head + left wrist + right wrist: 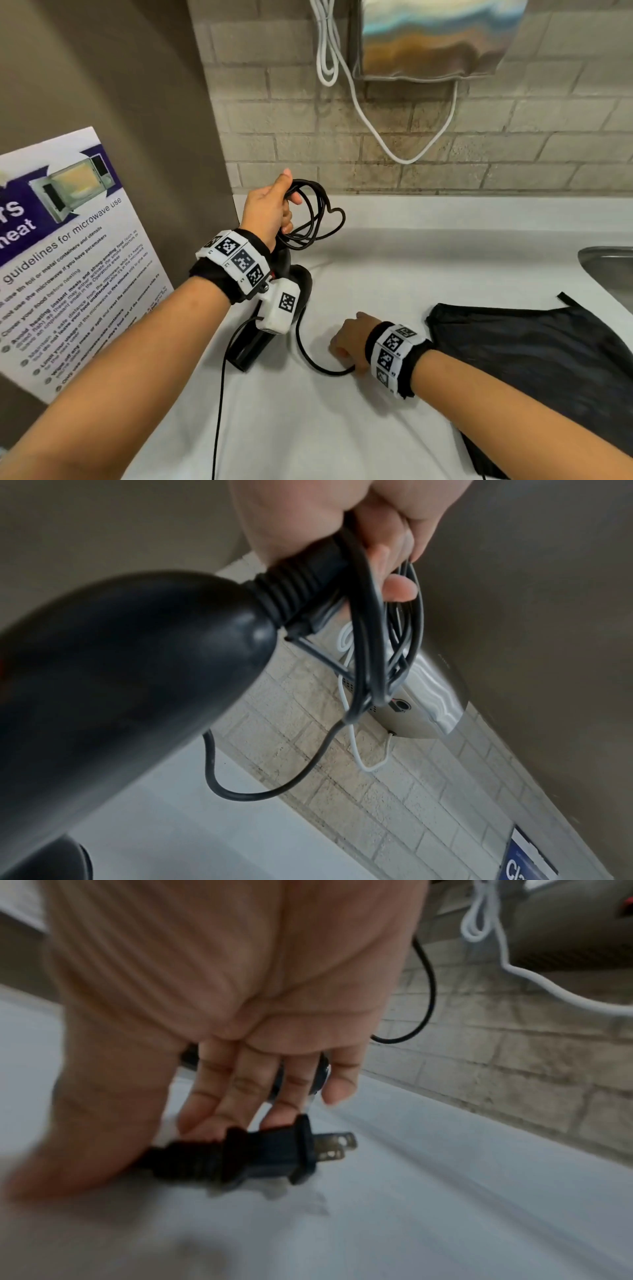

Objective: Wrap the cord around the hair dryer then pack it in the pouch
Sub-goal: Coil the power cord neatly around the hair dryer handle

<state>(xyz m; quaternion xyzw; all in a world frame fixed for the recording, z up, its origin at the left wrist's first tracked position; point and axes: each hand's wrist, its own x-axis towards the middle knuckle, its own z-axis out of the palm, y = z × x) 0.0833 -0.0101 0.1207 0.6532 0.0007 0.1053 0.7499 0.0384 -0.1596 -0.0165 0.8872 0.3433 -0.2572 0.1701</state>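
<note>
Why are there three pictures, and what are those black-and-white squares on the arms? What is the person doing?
These are a person's two hands, not a machine. The checkered bands on the wrists carry small cameras. The big picture comes from a camera worn on the head, looking down. The other two look along each hand from the wrist.

The left hand grips a bundle of looped black cord, right where it comes out of the black hair dryer. The right hand is down on the white counter, its fingers around the plug at the cord's other end. A black pouch lies flat on the counter beside that hand, waiting for the dryer. At the far right is the edge of a metal sink.
</note>
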